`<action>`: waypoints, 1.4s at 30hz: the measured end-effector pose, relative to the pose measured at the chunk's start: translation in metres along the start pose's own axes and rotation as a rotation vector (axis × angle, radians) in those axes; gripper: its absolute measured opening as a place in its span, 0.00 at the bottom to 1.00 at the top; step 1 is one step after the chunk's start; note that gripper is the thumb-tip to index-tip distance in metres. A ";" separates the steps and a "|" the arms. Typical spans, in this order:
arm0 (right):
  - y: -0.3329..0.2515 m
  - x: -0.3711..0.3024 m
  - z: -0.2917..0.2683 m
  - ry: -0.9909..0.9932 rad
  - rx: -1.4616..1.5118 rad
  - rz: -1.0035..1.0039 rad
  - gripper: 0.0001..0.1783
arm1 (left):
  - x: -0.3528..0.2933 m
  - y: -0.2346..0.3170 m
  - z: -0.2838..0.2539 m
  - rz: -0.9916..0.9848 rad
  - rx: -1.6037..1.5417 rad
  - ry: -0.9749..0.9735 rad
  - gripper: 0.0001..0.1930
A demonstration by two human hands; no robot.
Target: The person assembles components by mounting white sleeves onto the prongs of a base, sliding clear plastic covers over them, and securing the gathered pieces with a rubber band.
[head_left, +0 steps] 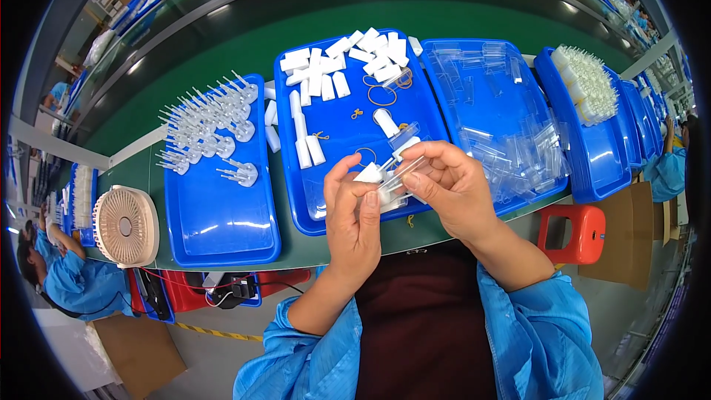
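Observation:
Above the near edge of the middle blue tray (337, 167), my two hands meet over a small assembly. My left hand (354, 211) is closed, its thumb and fingers gripping a white plastic part (387, 194) with a rounded end. A clear plastic sleeve (406, 168) is pinched between the thumb and fingers of my right hand (452, 189), its lower end meeting the white part. My fingers partly cover both pieces. Just beyond them lies a white block with a rounded end (385, 123). More white blocks (320, 74) lie loose at the tray's far end.
Rubber bands (382, 95) lie in the middle tray. At left, a blue tray (222, 226) holds white pronged parts (211, 122), beside a beige fan (126, 227). Clear sleeves (511, 152) fill the right tray (481, 104). A red stool (581, 233) stands at right; co-workers sit at both sides.

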State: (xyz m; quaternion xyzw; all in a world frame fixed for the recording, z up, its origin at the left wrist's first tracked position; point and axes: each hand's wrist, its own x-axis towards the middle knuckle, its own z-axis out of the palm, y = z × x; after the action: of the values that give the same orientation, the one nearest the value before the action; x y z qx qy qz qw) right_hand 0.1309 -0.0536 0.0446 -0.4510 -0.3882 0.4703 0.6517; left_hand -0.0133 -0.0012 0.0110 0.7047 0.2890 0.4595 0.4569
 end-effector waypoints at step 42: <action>-0.005 -0.006 -0.006 -0.015 -0.554 -0.244 0.20 | -0.008 0.004 0.005 0.164 0.085 -0.017 0.26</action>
State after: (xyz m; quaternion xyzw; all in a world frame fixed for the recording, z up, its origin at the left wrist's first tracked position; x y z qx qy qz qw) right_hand 0.1361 -0.0614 0.0468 -0.5580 -0.5579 0.2682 0.5526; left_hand -0.0122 -0.0110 0.0114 0.7486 0.2458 0.4766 0.3899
